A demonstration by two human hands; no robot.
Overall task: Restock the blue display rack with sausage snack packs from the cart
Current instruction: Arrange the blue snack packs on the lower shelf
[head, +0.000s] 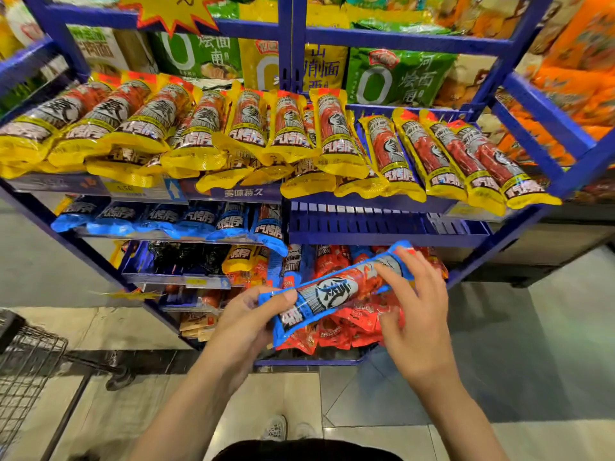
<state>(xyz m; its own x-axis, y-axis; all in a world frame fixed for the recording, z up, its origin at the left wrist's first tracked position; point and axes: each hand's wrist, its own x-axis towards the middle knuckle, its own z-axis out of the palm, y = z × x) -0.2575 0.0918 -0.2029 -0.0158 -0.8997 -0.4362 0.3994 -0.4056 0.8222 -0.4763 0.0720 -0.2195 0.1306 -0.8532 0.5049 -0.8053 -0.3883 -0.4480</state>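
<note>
A blue-edged sausage snack pack (336,291) is held tilted in front of the blue display rack (389,236). My left hand (248,322) grips its lower left end, thumb on top. My right hand (419,311) holds the upper right part, fingers on the front of the pack. Just above the pack, the right half of the second shelf (366,221) shows bare blue slats. Blue packs (166,219) line the left half of that shelf. Yellow packs (253,134) cover the shelf above.
A wire cart (26,364) stands at the lower left, its contents out of sight. Red packs (342,331) fill the low shelf behind my hands. Noodle bags (382,78) stand at the top of the rack. An orange-stocked shelf (572,104) flanks the right. My shoes (276,427) are on the tiled floor.
</note>
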